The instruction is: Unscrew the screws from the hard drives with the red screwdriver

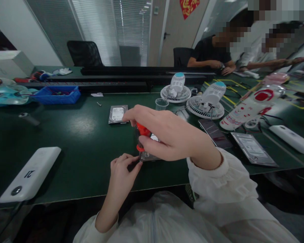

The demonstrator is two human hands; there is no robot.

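A hard drive [149, 156] lies on the green table [78, 141] in front of me, mostly hidden under my right hand. My right hand [172, 135] is closed around a red-handled screwdriver [142, 133] that stands upright on the drive. My left hand [123, 168] has its fingers curled, with the fingertips touching the drive's near left corner. A second hard drive [118, 114] lies a little farther back to the left.
A white box [30, 173] lies at the near left, a blue tray [56, 94] at the far left. Two small white fans [176, 89] [207, 101], a clear cup [161, 104], more drives [253, 148] and a white-red device [250, 106] fill the right. Other people sit at the far right.
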